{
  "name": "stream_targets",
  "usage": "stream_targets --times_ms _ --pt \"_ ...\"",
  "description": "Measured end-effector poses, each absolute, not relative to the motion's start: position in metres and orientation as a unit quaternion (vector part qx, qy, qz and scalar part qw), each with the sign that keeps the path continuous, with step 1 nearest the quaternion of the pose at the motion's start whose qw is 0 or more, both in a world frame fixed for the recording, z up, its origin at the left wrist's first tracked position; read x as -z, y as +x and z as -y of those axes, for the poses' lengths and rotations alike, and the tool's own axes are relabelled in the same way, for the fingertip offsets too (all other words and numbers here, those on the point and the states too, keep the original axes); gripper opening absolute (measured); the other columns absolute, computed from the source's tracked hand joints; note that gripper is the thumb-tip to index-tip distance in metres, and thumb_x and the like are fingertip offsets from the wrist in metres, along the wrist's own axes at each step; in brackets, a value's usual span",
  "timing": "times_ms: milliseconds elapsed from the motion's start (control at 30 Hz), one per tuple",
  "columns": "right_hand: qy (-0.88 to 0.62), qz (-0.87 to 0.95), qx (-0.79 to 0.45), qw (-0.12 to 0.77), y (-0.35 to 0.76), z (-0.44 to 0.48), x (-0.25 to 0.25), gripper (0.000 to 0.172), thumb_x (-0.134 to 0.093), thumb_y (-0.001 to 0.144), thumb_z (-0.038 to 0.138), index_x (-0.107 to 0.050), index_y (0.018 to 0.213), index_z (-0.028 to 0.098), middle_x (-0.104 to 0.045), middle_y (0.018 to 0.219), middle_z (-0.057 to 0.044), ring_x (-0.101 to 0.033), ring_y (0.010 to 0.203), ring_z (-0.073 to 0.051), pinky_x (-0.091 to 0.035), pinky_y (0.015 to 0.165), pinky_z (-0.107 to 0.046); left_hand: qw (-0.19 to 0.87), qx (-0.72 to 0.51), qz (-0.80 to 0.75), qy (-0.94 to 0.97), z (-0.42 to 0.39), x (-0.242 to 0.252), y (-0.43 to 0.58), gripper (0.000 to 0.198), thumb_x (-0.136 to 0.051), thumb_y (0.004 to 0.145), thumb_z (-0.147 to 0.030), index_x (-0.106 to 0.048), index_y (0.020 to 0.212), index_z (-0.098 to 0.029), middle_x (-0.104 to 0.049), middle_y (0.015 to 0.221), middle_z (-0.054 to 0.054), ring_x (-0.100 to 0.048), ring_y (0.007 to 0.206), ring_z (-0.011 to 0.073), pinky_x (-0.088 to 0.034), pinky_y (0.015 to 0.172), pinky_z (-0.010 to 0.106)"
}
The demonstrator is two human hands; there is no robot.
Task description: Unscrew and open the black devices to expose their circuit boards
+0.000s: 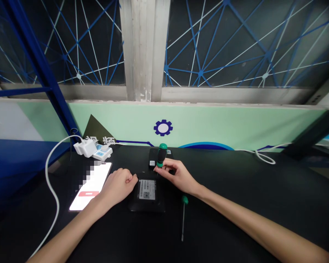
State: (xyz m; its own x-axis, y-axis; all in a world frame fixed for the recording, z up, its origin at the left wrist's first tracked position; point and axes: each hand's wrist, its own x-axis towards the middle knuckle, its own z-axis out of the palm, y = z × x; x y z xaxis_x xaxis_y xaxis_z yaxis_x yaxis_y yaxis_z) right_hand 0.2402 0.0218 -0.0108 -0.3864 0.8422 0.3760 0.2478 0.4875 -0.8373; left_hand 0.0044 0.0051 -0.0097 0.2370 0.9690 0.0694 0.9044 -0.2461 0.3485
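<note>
Our right hand (179, 176) pinches the upright screwdriver (162, 155) low on its handle, at the far-right corner of the black device (147, 190). We judge this device light, rigid, best held by its edges; our left hand (123, 184) curls there, hold unclear.

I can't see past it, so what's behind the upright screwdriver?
A black box with a white label. The screwdriver and right hand cover part of it, so that part can't be seen.
</note>
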Motion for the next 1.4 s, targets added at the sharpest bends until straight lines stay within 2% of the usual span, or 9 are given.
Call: stream_targets --times_ms 100,267,433,600,867,1133,1300,1400 --pt "-0.385 0.722 -0.387 0.426 0.2378 -0.0234 0.0125 0.040 -0.074 0.078 0.056 -0.071 0.076 0.016 -0.058 0.064 0.000 -0.046 0.056 -0.012 -0.038 0.053 -0.026 0.117 -0.133 -0.605 0.776 -0.0043 0.0082 0.0049 0.051 -0.049 0.089 -0.033 -0.038 0.041 -0.020 -0.016 0.053 -0.008 -0.012 0.050 0.0117 -0.010 0.059 0.029" --pt "-0.392 0.679 -0.430 0.447 0.2365 -0.0262 0.0156 0.043 -0.085 0.065 0.052 -0.063 0.065 0.016 -0.063 0.062 0.000 -0.053 0.055 -0.012 -0.040 0.053 -0.025 0.112 -0.132 -0.609 0.774 -0.0030 0.0064 0.0059 0.052 -0.049 0.089 -0.031 -0.035 0.040 -0.020 -0.016 0.053 -0.007 -0.011 0.051 0.0113 -0.011 0.058 0.029" --pt "-0.387 0.690 -0.418 0.446 0.2375 -0.0251 0.0154 0.040 -0.080 0.071 0.053 -0.064 0.068 0.017 -0.072 0.069 -0.004 -0.064 0.063 -0.017 -0.046 0.058 -0.028 0.116 -0.130 -0.612 0.771 -0.0024 0.0054 0.0062 0.053 -0.048 0.090 -0.032 -0.037 0.040 -0.020 -0.016 0.054 -0.007 -0.012 0.050 0.0109 -0.011 0.058 0.029" --pt "-0.375 0.701 -0.420 0.437 0.2384 -0.0234 0.0130 0.036 -0.075 0.079 0.050 -0.065 0.070 0.017 -0.077 0.079 -0.007 -0.070 0.069 -0.019 -0.049 0.061 -0.028 0.111 -0.137 -0.605 0.777 -0.0042 0.0081 0.0051 0.051 -0.047 0.089 -0.033 -0.041 0.040 -0.020 -0.016 0.055 -0.007 -0.015 0.048 0.0111 -0.010 0.059 0.028" --pt "-0.363 0.734 -0.394 0.416 0.2408 -0.0217 0.0118 0.034 -0.067 0.088 0.048 -0.072 0.080 0.016 -0.077 0.084 -0.008 -0.068 0.073 -0.019 -0.050 0.066 -0.029 0.098 -0.142 -0.608 0.775 -0.0055 0.0111 0.0045 0.054 -0.047 0.090 -0.033 -0.028 0.041 -0.022 -0.017 0.051 -0.006 -0.012 0.050 0.0129 -0.013 0.056 0.030" --pt "-0.350 0.741 -0.391 0.419 0.2419 -0.0220 0.0132 0.036 -0.063 0.090 0.050 -0.074 0.087 0.017 -0.074 0.083 -0.006 -0.065 0.072 -0.018 -0.051 0.068 -0.029 0.110 -0.142 -0.604 0.776 -0.0044 0.0092 0.0049 0.051 -0.046 0.089 -0.034 -0.034 0.040 -0.023 -0.017 0.052 -0.007 -0.013 0.049 0.0125 -0.012 0.057 0.027" --pt "-0.354 0.724 -0.394 0.442 0.2421 -0.0192 0.0114 0.040 -0.061 0.090 0.054 -0.073 0.084 0.015 -0.073 0.083 -0.008 -0.063 0.070 -0.017 -0.050 0.065 -0.028 0.111 -0.138 -0.605 0.776 -0.0040 0.0086 0.0052 0.051 -0.044 0.089 -0.035 -0.026 0.043 -0.024 -0.016 0.053 -0.006 -0.013 0.049 0.0127 -0.012 0.057 0.028" --pt "-0.351 0.738 -0.382 0.432 0.2422 -0.0187 0.0107 0.040 -0.060 0.091 0.053 -0.073 0.087 0.015 -0.072 0.080 -0.007 -0.060 0.068 -0.016 -0.048 0.063 -0.027 0.112 -0.132 -0.608 0.775 -0.0040 0.0079 0.0053 0.051 -0.043 0.089 -0.035 -0.016 0.048 -0.023 -0.017 0.052 -0.006 -0.013 0.050 0.0130 -0.012 0.056 0.029"
